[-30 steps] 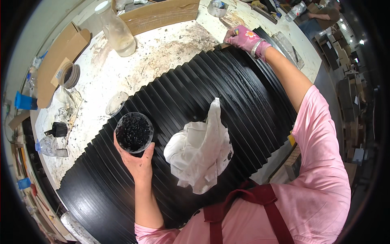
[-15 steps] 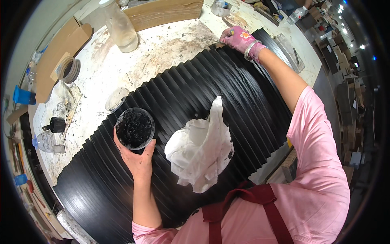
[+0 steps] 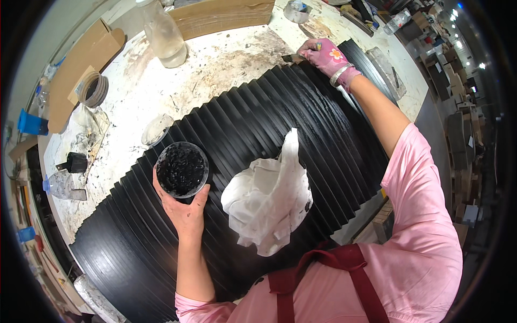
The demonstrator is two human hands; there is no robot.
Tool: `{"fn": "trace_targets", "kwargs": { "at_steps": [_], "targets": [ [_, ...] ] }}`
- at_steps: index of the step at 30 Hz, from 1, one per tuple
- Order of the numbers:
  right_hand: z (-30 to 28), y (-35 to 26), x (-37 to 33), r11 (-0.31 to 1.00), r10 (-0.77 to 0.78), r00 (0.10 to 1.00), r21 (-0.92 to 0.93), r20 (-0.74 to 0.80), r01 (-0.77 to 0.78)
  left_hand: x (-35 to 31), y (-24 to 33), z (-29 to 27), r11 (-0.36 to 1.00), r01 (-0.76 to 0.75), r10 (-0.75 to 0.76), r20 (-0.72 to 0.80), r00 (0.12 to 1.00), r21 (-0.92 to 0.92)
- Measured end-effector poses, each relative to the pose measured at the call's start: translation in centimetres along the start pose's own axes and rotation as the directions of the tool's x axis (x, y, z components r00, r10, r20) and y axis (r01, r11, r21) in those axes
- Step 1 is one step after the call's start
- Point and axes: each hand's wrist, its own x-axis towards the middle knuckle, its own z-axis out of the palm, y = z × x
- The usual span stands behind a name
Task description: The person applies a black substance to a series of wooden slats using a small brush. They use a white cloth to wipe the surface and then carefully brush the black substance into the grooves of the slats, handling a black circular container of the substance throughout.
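My bare left hand [image 3: 186,212] is wrapped round a clear plastic tub [image 3: 183,169] of lumpy black paste, held above the ribbed surface. A large black ribbed piece [image 3: 242,116] lies slantwise across the table in front of me. At its far right end, my right hand [image 3: 326,56] in a pink flowered glove is closed on a small scraper [image 3: 292,58], whose dark flat blade sticks out to the left; its handle is hidden by the fingers. A crumpled white cloth [image 3: 269,202] with black smudges rests on the ribs between my arms.
Beyond the ribbed piece is a stained white tabletop [image 3: 231,59]. A cloudy bottle [image 3: 164,40], a long cardboard box [image 3: 221,19] and a tape roll [image 3: 93,90] stand there. A round lid [image 3: 157,129] lies beside the tub. At left are a black cup [image 3: 75,162] and a blue container [image 3: 32,124].
My right hand has shifted slightly right and nearer, and more of the scraper blade shows. The tub in my left hand has moved a little to the right.
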Motion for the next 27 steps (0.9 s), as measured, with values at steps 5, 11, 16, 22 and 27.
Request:
{"fn": "trace_targets", "kwargs": {
  "at_steps": [5, 11, 16, 22, 27],
  "targets": [
    [0.8, 0.9, -0.8, 0.997, 0.030, 0.999, 0.070, -0.011, -0.030, 0.1, 0.1, 0.2, 0.998, 0.013, -0.012, 0.014, 1.000, -0.060],
    [0.4, -0.5, -1.8, 0.997, -0.076, 0.995, -0.022, -0.061, 0.075, -0.1, -0.2, 0.1, 1.000, 0.002, -0.002, -0.001, 1.000, -0.020],
    [1.3, -0.2, -1.2, 0.999, -0.023, 0.993, -0.028, -0.118, 0.020, 0.0, -0.3, -0.1, 1.000, 0.001, -0.001, -0.005, 1.000, -0.026],
    [-0.9, 2.0, -2.8, 0.910, -0.051, 0.981, 0.396, -0.189, 0.124, 0.4, 0.4, 0.0, 0.999, -0.027, 0.027, 0.009, 1.000, 0.021],
    [-3.8, 0.5, -9.0, 0.885, 0.147, 0.973, 0.463, -0.177, -0.049, 0.1, -0.7, 0.2, 0.999, -0.046, 0.047, -0.035, 0.998, 0.009]
  ]
}}
